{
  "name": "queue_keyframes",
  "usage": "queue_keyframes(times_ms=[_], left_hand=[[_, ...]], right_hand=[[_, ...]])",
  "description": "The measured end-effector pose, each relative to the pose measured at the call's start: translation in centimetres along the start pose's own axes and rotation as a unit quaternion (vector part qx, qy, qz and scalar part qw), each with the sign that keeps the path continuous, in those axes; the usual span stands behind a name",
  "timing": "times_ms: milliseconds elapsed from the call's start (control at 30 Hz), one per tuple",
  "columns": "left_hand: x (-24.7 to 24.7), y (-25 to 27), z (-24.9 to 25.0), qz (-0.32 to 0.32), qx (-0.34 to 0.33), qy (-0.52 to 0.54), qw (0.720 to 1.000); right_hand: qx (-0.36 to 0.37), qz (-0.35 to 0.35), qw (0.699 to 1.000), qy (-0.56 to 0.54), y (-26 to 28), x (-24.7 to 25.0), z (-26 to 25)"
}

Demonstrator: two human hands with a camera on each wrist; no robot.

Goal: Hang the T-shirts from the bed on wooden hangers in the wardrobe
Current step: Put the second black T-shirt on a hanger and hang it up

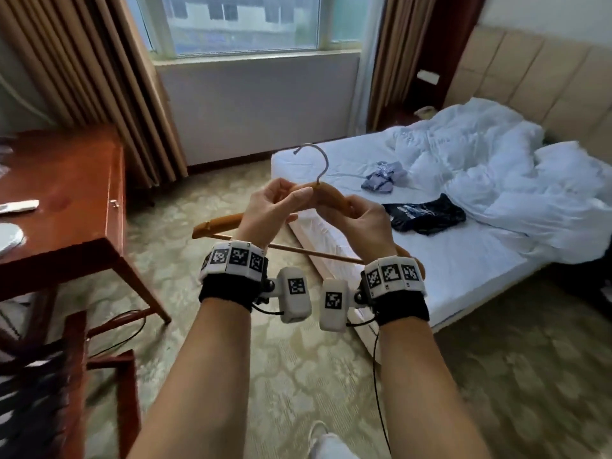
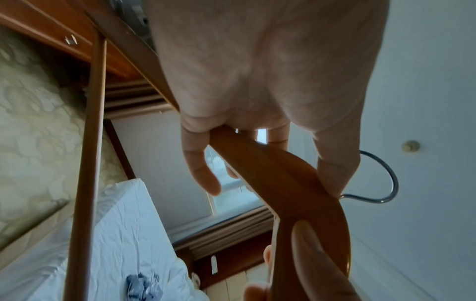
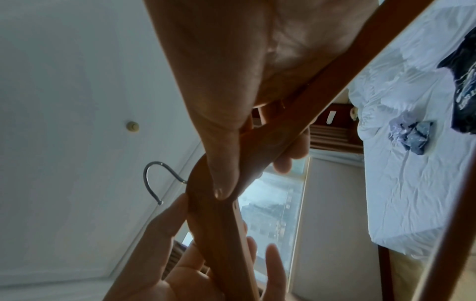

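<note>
I hold a wooden hanger (image 1: 217, 224) with a metal hook (image 1: 313, 160) in front of me, above the carpet near the bed's corner. My left hand (image 1: 291, 197) grips its top close to the hook, thumb on the wood (image 2: 283, 183). My right hand (image 1: 351, 211) grips the right shoulder of the hanger (image 3: 231, 234), thumb pressed on it. On the bed (image 1: 447, 266) lie a dark T-shirt (image 1: 427, 217) and, farther back, a crumpled blue-grey T-shirt (image 1: 382, 178), also seen in the right wrist view as the dark T-shirt (image 3: 463, 81) and the blue-grey T-shirt (image 3: 412, 134). No wardrobe is in view.
A red-brown desk (image 1: 66, 193) stands at the left with a dark chair (image 1: 66, 376) in front of it. A rumpled white duvet (image 1: 496, 167) covers the bed's far part. Patterned carpet (image 1: 265, 376) runs between desk and bed, and a window (image 1: 248, 24) with curtains is ahead.
</note>
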State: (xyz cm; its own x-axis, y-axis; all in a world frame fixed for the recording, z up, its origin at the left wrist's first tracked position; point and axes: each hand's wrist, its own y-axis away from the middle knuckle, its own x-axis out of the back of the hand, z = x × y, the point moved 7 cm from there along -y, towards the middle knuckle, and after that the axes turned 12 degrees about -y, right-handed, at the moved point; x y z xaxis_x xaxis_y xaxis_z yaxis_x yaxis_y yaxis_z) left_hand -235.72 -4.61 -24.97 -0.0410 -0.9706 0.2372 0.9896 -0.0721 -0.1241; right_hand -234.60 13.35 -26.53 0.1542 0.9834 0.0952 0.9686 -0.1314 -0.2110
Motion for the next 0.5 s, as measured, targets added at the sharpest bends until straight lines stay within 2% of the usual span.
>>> queue_keyframes(times_ms=[267,501], left_hand=[[-7.8,-17.7,-3.3,-0.075,0.006,-0.016,0.997],[-14.2,-33.8,-1.8,-0.093,-0.001,-0.04,0.995]], right_hand=[[-0.046,0.062,0.997,-0.004,-15.3,5.0,7.0],[-0.055,0.092,0.994,0.014,-30.7,10.2,10.2]])
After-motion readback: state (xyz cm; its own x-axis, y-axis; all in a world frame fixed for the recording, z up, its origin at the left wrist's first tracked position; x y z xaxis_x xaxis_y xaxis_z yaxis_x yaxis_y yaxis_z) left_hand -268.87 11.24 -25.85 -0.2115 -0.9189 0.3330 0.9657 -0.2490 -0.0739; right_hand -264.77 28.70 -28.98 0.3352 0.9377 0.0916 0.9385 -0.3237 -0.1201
